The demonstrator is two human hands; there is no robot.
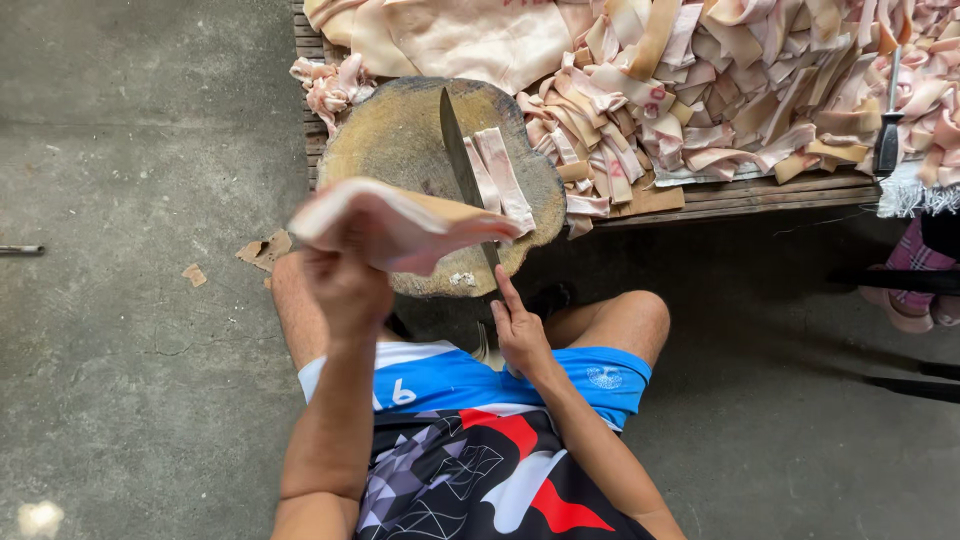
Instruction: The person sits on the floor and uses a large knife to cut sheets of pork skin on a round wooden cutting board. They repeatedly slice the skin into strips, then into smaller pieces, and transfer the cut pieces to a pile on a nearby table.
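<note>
The left hand (345,285) is clenched on a folded slab of pale pork skin (395,225), held raised over the near edge of the round wooden chopping block (400,140). The right hand (520,335) grasps the handle of a cleaver (460,150), index finger extended along it; the blade stands edge-down on the block, just beside the slab. Two cut strips (497,175) lie on the block, touching the right side of the blade. Beyond the block, a slatted wooden counter (760,190) carries a large heap of cut skin strips (720,90). A sharpening steel (888,120) lies on the heap, well apart from both hands. The person sits on the concrete floor (130,300).
</note>
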